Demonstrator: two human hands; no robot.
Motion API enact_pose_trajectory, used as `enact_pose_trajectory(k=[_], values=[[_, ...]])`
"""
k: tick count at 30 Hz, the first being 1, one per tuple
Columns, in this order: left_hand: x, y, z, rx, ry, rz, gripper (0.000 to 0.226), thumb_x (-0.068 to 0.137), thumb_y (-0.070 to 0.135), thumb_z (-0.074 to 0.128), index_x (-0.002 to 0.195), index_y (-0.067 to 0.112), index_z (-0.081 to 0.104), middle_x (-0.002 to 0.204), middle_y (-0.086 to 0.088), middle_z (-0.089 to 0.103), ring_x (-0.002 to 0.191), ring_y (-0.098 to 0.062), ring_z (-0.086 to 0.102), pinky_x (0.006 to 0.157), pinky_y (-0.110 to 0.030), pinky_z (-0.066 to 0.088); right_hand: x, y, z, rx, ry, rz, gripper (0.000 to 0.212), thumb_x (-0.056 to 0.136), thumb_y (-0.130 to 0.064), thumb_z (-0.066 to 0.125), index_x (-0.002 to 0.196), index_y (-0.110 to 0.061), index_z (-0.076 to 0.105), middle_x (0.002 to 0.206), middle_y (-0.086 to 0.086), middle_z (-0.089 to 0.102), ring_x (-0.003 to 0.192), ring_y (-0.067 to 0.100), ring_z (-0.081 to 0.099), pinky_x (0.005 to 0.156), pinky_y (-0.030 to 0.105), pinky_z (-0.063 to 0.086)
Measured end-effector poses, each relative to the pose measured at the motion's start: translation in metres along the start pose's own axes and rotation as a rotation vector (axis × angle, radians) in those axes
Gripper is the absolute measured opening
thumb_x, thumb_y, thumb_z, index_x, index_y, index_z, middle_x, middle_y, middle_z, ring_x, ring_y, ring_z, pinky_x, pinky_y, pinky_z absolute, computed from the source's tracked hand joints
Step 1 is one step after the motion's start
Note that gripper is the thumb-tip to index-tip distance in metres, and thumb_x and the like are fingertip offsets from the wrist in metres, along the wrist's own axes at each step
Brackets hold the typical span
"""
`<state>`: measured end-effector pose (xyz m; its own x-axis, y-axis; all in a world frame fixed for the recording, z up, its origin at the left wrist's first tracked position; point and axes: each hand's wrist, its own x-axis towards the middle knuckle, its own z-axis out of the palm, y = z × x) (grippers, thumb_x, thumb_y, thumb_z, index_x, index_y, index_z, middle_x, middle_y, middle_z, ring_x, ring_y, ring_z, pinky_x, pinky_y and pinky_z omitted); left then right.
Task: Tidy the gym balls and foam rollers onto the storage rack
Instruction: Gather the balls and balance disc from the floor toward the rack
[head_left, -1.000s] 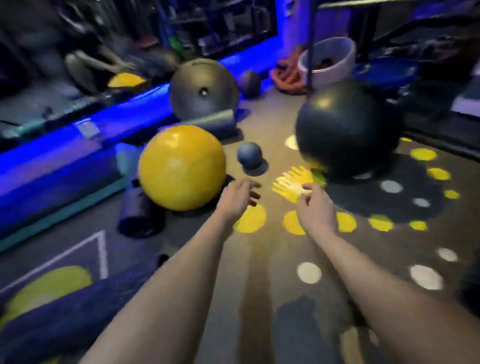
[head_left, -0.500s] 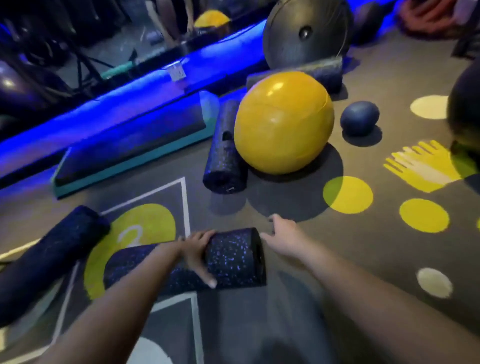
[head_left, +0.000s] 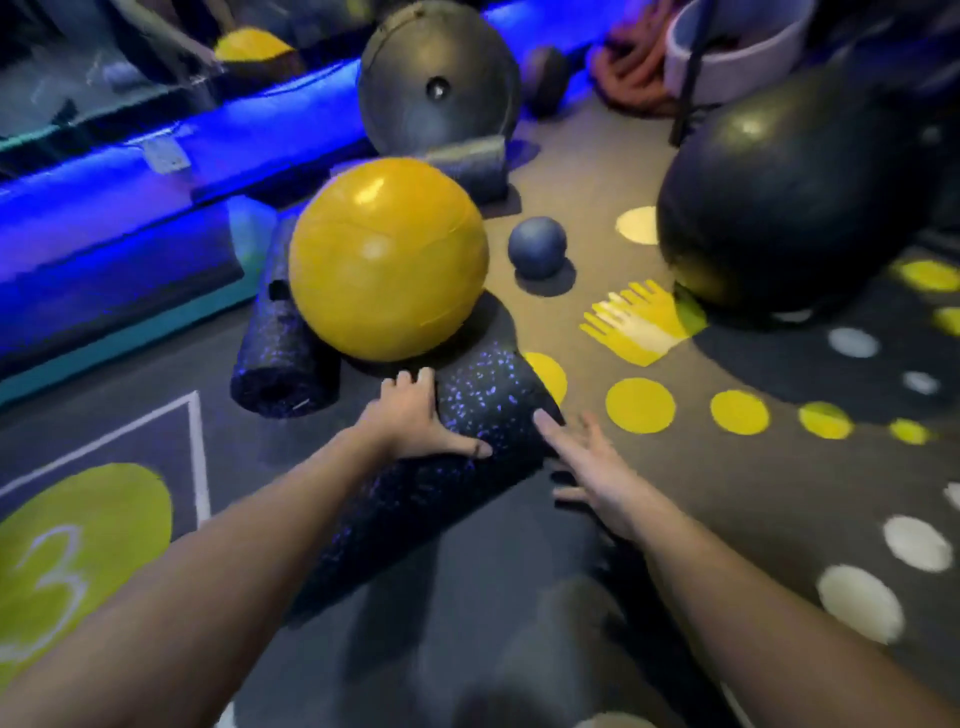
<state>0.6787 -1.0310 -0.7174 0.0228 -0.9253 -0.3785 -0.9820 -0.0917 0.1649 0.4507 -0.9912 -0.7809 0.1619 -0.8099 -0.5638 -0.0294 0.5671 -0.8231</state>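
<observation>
We grip the speckled foam roller (head_left: 483, 395) with our left hand (head_left: 415, 418), thumb laid across it. Our right hand (head_left: 597, 467) is spread wide, holding nothing, just right of it.

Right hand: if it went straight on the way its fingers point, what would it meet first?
Most likely the speckled foam roller, near its far end. The right hand points up and left at it with straight fingers; whether the fingertips already touch it is unclear.

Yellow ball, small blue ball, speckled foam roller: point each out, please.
Yellow ball (head_left: 387, 257): head view, middle of its rounded front.
Small blue ball (head_left: 536, 247): head view, its centre.
Speckled foam roller (head_left: 488, 395): head view, top of its far end.
</observation>
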Motion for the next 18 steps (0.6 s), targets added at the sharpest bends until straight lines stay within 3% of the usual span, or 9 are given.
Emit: enact_pose_trajectory(k=[2, 5, 7, 9, 10, 12, 14, 16, 18], values=[[0.013, 0.063, -0.016, -0.125, 0.015, 0.058, 0.151, 0.025, 0.102, 0.062, 0.146, 0.017, 0.032, 0.140, -0.011, 0.045, 0.134, -0.035, 0.042, 0.110, -0.051, 0.041, -0.010, 0.002, -0.053, 0.044, 0.094, 0.010, 0.132, 0.046, -0.074, 0.085, 0.154, -0.037, 0.019, 0.140, -0.005, 0.053, 0.102, 0.013, 0.060, 0.079, 0.032, 0.051], [0.020, 0.158, -0.039, -0.292, 0.033, 0.206, 0.142, 0.029, 0.096, 0.073, 0.142, 0.018, 0.041, 0.136, 0.000, 0.056, 0.128, -0.021, 0.055, 0.109, -0.041, 0.046, -0.033, 0.007, -0.118, 0.108, 0.070, 0.019, 0.120, 0.043, -0.066, 0.091, 0.147, -0.031, 0.043, 0.125, -0.008, 0.064, 0.100, 0.012, 0.064, 0.071, 0.027, 0.048], [0.016, 0.223, -0.051, -0.395, 0.031, 0.287, 0.105, 0.046, 0.078, 0.087, 0.127, 0.023, 0.049, 0.119, 0.015, 0.064, 0.115, -0.005, 0.063, 0.099, -0.021, 0.050, -0.050, -0.002, -0.148, 0.289, 0.067, -0.032, 0.090, 0.061, -0.050, 0.088, 0.140, -0.028, 0.052, 0.117, -0.011, 0.071, 0.106, 0.009, 0.067, 0.075, 0.028, 0.053], [0.009, 0.288, -0.062, -0.413, 0.006, 0.369, 0.069, 0.062, 0.057, 0.092, 0.110, 0.030, 0.050, 0.100, 0.026, 0.063, 0.093, 0.013, 0.061, 0.078, -0.001, 0.045, -0.062, -0.015, -0.173, 0.476, 0.127, -0.154, 0.054, 0.080, -0.035, 0.078, 0.130, -0.026, 0.058, 0.111, -0.015, 0.074, 0.098, 0.002, 0.069, 0.078, 0.030, 0.054], [0.007, 0.319, -0.065, -0.416, -0.003, 0.396, 0.073, 0.059, 0.060, 0.092, 0.112, 0.029, 0.051, 0.105, 0.024, 0.065, 0.093, 0.012, 0.061, 0.079, -0.002, 0.047, -0.067, -0.023, -0.186, 0.553, 0.191, -0.225, 0.056, 0.077, -0.037, 0.079, 0.129, -0.026, 0.059, 0.112, -0.014, 0.074, 0.097, 0.003, 0.070, 0.081, 0.032, 0.055], [-0.005, 0.379, -0.062, -0.413, 0.007, 0.418, 0.116, 0.042, 0.080, 0.086, 0.133, 0.019, 0.049, 0.131, 0.013, 0.061, 0.114, -0.006, 0.061, 0.099, -0.025, 0.051, -0.076, -0.035, -0.213, 0.695, 0.355, -0.339, 0.081, 0.059, -0.049, 0.087, 0.132, -0.027, 0.057, 0.117, -0.011, 0.074, 0.103, 0.008, 0.071, 0.086, 0.033, 0.055], [-0.008, 0.427, -0.052, -0.452, 0.064, 0.428, 0.129, 0.040, 0.085, 0.082, 0.143, 0.016, 0.044, 0.140, 0.007, 0.057, 0.125, -0.016, 0.058, 0.106, -0.035, 0.048, -0.084, -0.044, -0.245, 0.827, 0.475, -0.427, 0.085, 0.056, -0.053, 0.091, 0.130, -0.028, 0.060, 0.117, -0.008, 0.074, 0.107, 0.013, 0.071, 0.090, 0.034, 0.056], [-0.013, 0.465, -0.038, -0.554, 0.035, 0.488, 0.111, 0.050, 0.083, 0.080, 0.138, 0.021, 0.051, 0.130, 0.012, 0.064, 0.114, -0.009, 0.064, 0.101, -0.029, 0.052, -0.090, -0.052, -0.285, 0.946, 0.595, -0.470, 0.069, 0.065, -0.050, 0.091, 0.124, -0.029, 0.063, 0.114, -0.006, 0.076, 0.103, 0.015, 0.073, 0.088, 0.036, 0.058], [-0.009, 0.487, -0.021, -0.583, -0.095, 0.577, 0.068, 0.078, 0.063, 0.078, 0.130, 0.023, 0.057, 0.115, 0.013, 0.068, 0.098, 0.000, 0.064, 0.084, -0.009, 0.051, -0.096, -0.055, -0.328, 0.977, 0.778, -0.474, 0.068, 0.063, -0.054, 0.090, 0.121, -0.026, 0.065, 0.109, -0.004, 0.077, 0.096, 0.018, 0.075, 0.086, 0.039, 0.060]])
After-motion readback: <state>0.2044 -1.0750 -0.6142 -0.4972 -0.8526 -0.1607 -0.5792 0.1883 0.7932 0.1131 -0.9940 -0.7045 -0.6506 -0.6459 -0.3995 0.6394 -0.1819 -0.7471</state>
